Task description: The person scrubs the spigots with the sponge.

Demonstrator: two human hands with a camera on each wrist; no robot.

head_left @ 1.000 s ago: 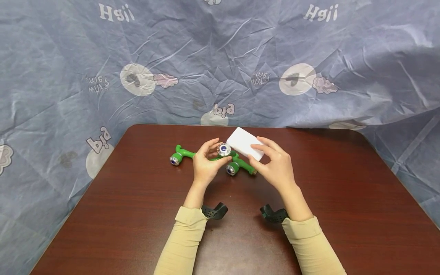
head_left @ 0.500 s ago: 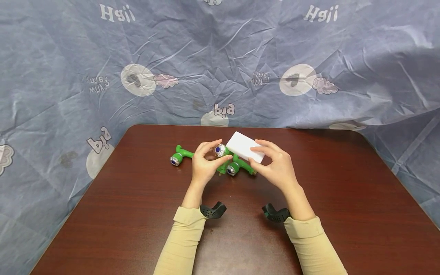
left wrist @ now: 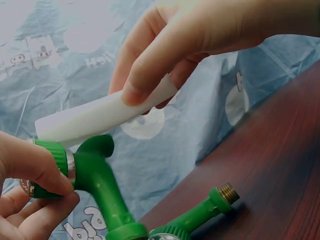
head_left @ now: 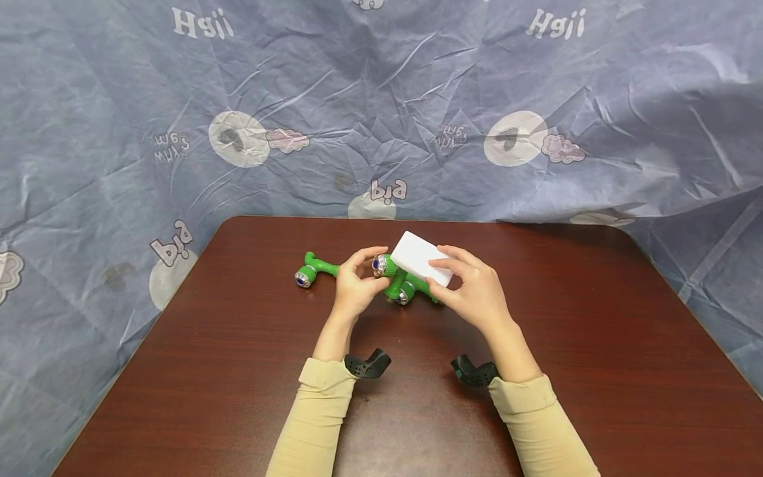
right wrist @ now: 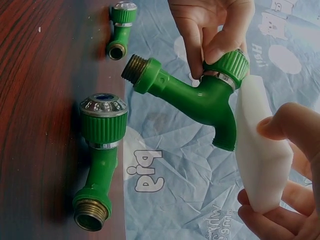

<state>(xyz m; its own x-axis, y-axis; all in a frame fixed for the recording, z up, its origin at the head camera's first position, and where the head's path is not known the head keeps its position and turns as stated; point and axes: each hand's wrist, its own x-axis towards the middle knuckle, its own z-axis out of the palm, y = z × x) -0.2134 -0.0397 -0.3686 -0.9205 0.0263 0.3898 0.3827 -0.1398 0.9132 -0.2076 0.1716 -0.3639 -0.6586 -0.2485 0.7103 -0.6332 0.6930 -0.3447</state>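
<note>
My left hand (head_left: 353,291) pinches the ribbed knob of a green tap (right wrist: 200,102) between thumb and fingers, holding it above the table. The tap has a silver collar and a brass threaded end. In my right hand (head_left: 477,288) is a white sponge block (right wrist: 262,155), gripped with the thumb on one face and the fingers on the other. The sponge lies along the tap's knob and the spout tip in the right wrist view. From the head view, the sponge (head_left: 414,257) hides part of the tap.
A second green tap (right wrist: 104,130) lies on the brown table (head_left: 238,371), below the held one. Another green tap (head_left: 305,276) rests further left. Behind the table hangs a blue printed cloth (head_left: 381,119). Black wrist mounts (head_left: 369,364) project between the forearms.
The held tap has turned: its knob face pointed at the head camera and now points left, with its body in sight. The sponge has come down and slightly left, against the tap.
</note>
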